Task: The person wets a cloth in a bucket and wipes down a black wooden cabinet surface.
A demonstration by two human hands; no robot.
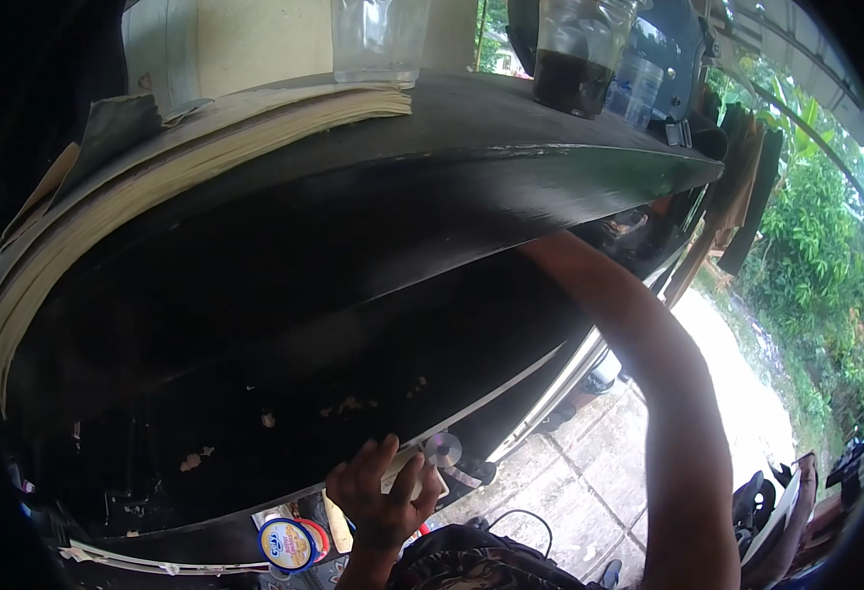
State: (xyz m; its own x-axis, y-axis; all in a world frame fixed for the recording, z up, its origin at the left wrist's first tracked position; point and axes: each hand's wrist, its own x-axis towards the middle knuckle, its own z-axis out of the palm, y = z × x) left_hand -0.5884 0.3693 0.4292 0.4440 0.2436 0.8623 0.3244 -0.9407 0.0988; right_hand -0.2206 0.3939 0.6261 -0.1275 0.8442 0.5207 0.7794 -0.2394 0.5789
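My left hand (383, 492) is raised at the lower front edge of a black piece of furniture (334, 324), its fingers apart and nothing visible in its grasp. Just right of those fingers a shiny disc (442, 449) shows. My right arm reaches up from the lower right and passes under the black top panel (471, 197); the hand at its end is hidden behind the panel's edge. Chipped pale spots mark the dark surface above my left hand.
On top lie a thick stack of paper (216, 147), a clear cup (381, 39) and a cup of dark liquid (575, 69). Below are a round yellow-and-blue container (287, 545), a cable (540, 521) and paved floor (589, 472). Greenery (806, 236) stands at right.
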